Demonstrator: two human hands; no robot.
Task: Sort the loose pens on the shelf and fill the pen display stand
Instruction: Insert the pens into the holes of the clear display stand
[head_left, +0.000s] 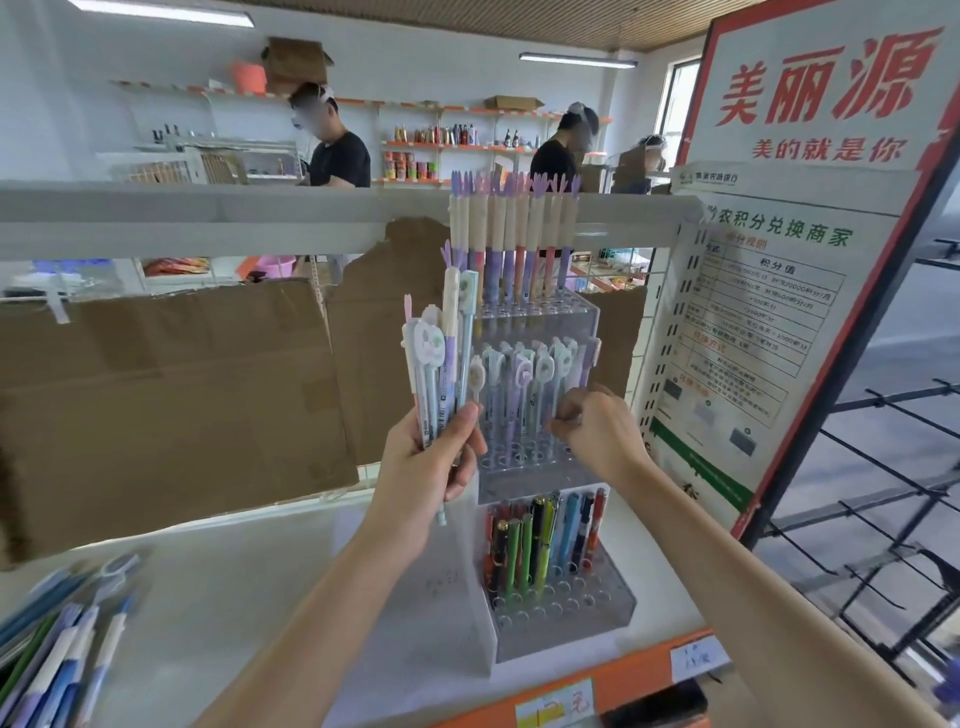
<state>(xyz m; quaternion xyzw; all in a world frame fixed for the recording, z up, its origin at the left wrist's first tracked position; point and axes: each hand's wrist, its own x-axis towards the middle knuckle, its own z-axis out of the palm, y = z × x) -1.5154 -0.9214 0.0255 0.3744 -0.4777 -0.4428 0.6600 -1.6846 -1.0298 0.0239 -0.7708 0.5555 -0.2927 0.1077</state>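
A white shelf (218, 566) with an orange front edge carries a clear three-tier stand (540, 467), backed by cardboard (171, 395) and flanked by a red-framed sign (810, 208). Rabbit-eared pens (514, 234) fill the stand's top tier, pastel pens (524, 379) the middle, bright capped pens (540, 540) the bottom. Loose pens (57, 649) lie on the shelf at lower left. The left hand (431, 467) grips an upright bunch (441, 358) beside the stand. The right hand (597, 426), fingers (563, 423) curled, pinches a middle-tier pen.
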